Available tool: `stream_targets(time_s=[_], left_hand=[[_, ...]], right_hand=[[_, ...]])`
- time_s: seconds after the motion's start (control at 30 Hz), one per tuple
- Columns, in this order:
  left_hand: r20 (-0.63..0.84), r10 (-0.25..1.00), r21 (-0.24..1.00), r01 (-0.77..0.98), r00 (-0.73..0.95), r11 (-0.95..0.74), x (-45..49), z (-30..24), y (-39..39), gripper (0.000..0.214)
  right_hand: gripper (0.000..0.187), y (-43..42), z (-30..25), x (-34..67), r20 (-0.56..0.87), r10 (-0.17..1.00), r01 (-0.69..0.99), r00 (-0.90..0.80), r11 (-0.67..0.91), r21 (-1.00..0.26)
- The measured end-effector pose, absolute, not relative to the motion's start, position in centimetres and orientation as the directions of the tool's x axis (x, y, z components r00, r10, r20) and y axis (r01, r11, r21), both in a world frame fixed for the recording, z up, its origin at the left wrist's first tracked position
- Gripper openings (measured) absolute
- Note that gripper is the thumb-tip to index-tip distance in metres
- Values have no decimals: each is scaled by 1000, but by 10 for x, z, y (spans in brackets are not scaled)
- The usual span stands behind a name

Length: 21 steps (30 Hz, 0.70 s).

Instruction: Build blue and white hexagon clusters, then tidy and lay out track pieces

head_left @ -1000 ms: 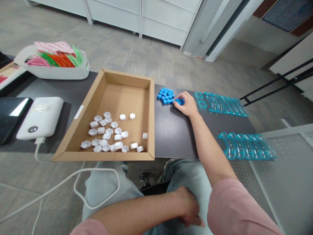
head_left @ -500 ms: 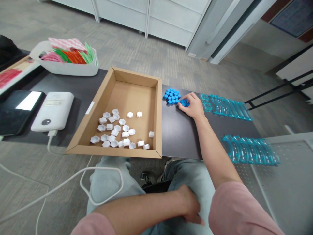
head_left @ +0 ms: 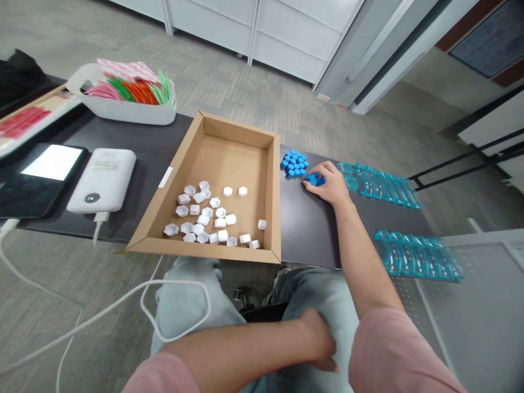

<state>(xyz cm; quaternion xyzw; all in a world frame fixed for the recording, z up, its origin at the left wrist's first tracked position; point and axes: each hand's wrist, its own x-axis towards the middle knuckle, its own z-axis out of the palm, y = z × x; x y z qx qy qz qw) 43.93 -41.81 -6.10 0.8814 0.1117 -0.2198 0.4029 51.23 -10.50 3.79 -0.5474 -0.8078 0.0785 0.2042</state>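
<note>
My right hand (head_left: 328, 183) is curled round a small cluster of blue hexagonal pieces (head_left: 315, 179) on the dark table, with thumb and fingers on either side of them. Just left of it lies a pile of more blue hexagonal pieces (head_left: 293, 164). My left hand (head_left: 321, 341) rests on my thigh, holding nothing that I can see. One finger is stretched out; the others are partly hidden. Left of the blue pieces, a cardboard tray (head_left: 275, 196) holds several white hexagonal caps (head_left: 203, 220), mostly gathered toward its near side.
Clear teal plastic pieces stand in rows, one row (head_left: 387, 185) behind my right forearm and another (head_left: 417, 255) at the table's right end. On the left are a white power bank (head_left: 102, 180), a phone (head_left: 39, 180) and a white basket (head_left: 131, 112). A white cable (head_left: 123, 297) hangs by my leg.
The view has shifted slightly, moving the table's contents rightward. My right hand stays at the blue pieces with its fingers curled round them. My left hand has stayed on my thigh.
</note>
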Motion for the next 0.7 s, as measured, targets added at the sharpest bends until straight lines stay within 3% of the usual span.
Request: stream_targets(time_s=[0.17, 0.33, 0.53, 0.7], left_hand=[[-458, 88, 664, 406, 885, -628, 435, -57, -418, 48], [-473, 125, 660, 445, 872, -605, 435, -62, -420, 44], [-476, 134, 665, 456, 869, -591, 440, -65, -421, 43], [-473, 152, 643, 458, 868, -614, 443, -67, -423, 43]], right_hand=[[23, -109, 34, 511, 299, 890, 795, -345, 446, -411], [28, -101, 24, 514, 454, 851, 703, -265, 492, -513], [41, -94, 30, 506, 514, 837, 585, -186, 515, -627], [41, -111, 68, 445, 560, 764, 456, -322, 643, -616]])
